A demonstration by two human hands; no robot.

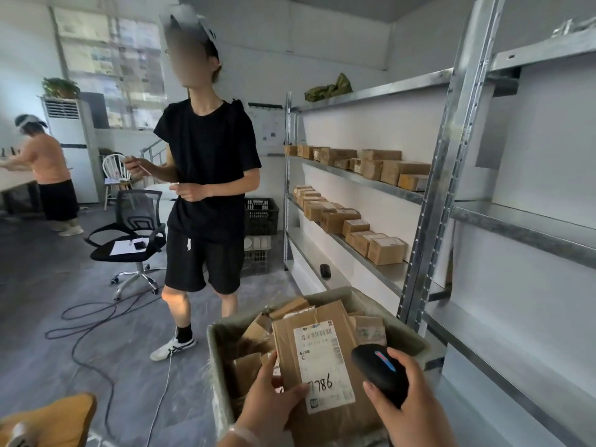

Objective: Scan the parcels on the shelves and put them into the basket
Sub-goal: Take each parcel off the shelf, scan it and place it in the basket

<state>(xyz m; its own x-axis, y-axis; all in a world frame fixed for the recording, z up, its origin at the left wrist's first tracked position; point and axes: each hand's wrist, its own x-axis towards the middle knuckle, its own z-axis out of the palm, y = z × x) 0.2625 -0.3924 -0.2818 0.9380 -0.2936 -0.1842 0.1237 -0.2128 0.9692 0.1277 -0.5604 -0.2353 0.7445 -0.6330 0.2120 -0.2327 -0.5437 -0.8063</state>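
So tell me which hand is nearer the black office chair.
Left. The left hand, holding the flat cardboard parcel, is on the black office chair's side; the right hand, gripping the black scanner, is farther away.

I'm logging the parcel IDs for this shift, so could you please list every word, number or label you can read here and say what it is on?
"7786": handwritten on the white label of the parcel held in the left hand.
"C": printed mid-left on that label.
Barcode and fine print on that label: too small to read.
Labels on the shelf parcels: too blurred.
Scanner in the right hand: no readable text.
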